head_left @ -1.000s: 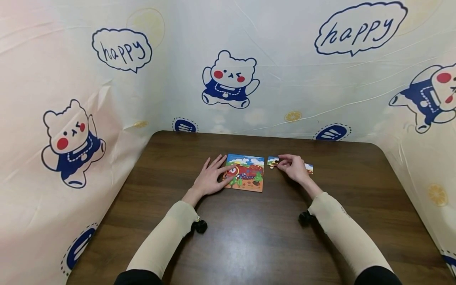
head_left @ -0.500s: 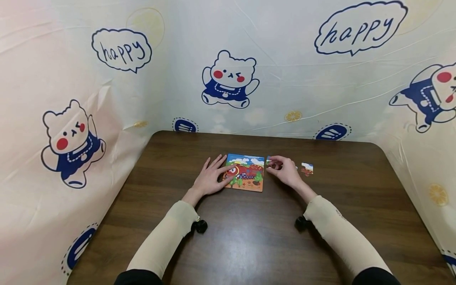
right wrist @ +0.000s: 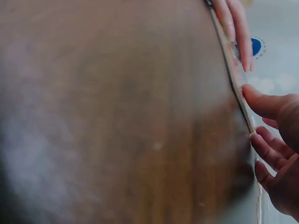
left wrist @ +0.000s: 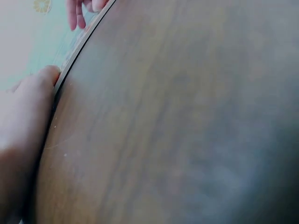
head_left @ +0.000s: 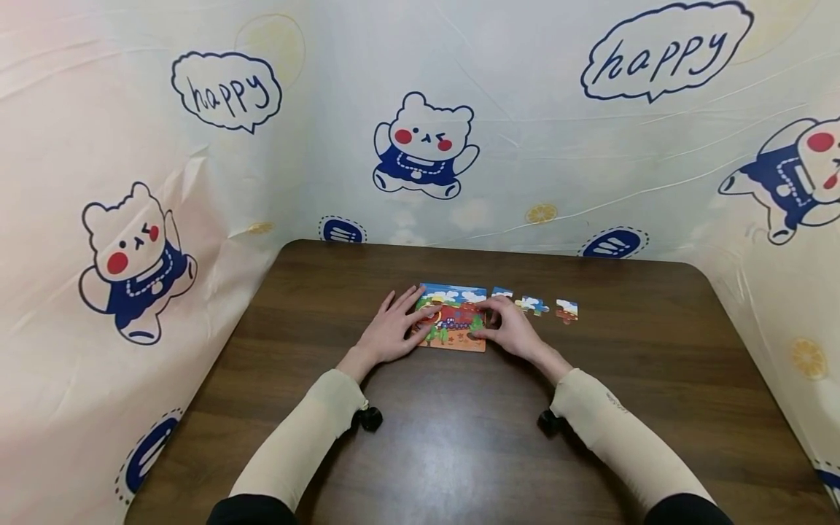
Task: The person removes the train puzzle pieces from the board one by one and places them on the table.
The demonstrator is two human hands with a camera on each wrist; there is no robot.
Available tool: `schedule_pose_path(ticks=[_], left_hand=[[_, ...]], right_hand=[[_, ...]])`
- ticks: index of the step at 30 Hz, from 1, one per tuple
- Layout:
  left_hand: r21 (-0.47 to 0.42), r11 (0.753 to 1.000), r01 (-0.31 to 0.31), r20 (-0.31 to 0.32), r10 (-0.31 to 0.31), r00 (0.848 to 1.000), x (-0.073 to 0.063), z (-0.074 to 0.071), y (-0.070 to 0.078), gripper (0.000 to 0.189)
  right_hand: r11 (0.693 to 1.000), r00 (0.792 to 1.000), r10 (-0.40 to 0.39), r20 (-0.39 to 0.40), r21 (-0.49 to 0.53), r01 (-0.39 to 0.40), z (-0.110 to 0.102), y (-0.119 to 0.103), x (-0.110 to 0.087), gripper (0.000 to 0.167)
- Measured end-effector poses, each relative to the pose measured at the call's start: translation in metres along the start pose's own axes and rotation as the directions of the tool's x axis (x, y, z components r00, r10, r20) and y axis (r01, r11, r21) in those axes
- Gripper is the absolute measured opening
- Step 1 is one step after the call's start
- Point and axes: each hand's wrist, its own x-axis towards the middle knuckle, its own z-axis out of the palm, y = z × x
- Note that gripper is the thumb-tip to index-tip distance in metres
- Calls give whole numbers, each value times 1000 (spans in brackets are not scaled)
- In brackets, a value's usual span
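A flat, square picture puzzle (head_left: 453, 294) with a red train, blue sky and orange ground lies towards the far side of the table. My left hand (head_left: 390, 328) rests over its left edge, fingers spread and mostly straight. On the right edge my right hand (head_left: 515, 330) touches the puzzle, index finger and thumb set apart on it. The right wrist view shows that thumb (right wrist: 266, 101) and the other fingertips along the puzzle's thin edge. Just right of the puzzle lie loose jigsaw pieces: one partly covered piece (head_left: 502, 292), a middle piece (head_left: 531, 305) and a right piece (head_left: 567, 311).
The brown wooden table (head_left: 453, 452) has rounded far corners. Behind and beside it hangs a pale curtain (head_left: 525, 168) printed with bears and the word "happy". Black objects hang under both cuffs, such as the right one (head_left: 548, 423).
My right hand has moved left from the loose pieces onto the puzzle's right edge, uncovering the middle piece. The left hand has stayed nearly still.
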Motion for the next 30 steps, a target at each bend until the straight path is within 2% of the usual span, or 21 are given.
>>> schedule_pose_path(ticks=[4, 7, 11, 15, 19, 26, 30], left_hand=[[40, 995, -91, -35, 93, 995, 0, -4, 5, 49], [42, 993, -115, -13, 115, 993, 1, -6, 9, 49], [-25, 998, -63, 29, 63, 998, -1, -5, 16, 55], [-92, 996, -5, 12, 6, 1000, -1, -1, 24, 63], [-105, 994, 26, -7, -27, 1000, 0, 4, 28, 69], [-30, 999, 39, 23, -38, 999, 2, 8, 28, 75], [-27, 999, 41, 32, -40, 999, 3, 7, 27, 74]], right_hand=[[999, 999, -32, -23, 1, 32, 6, 4, -1, 55], [1000, 1000, -8, -14, 5, 8, 6, -1, -2, 53], [1000, 1000, 9, 18, -6, -9, 6, -4, -2, 57], [999, 998, 34, 61, -28, -32, 6, -4, 1, 72], [998, 992, 68, 106, -25, -66, 3, -5, 5, 81], [995, 986, 98, 132, 1, -99, -1, -6, 8, 68], [995, 988, 90, 127, 40, -96, -1, -5, 8, 59]])
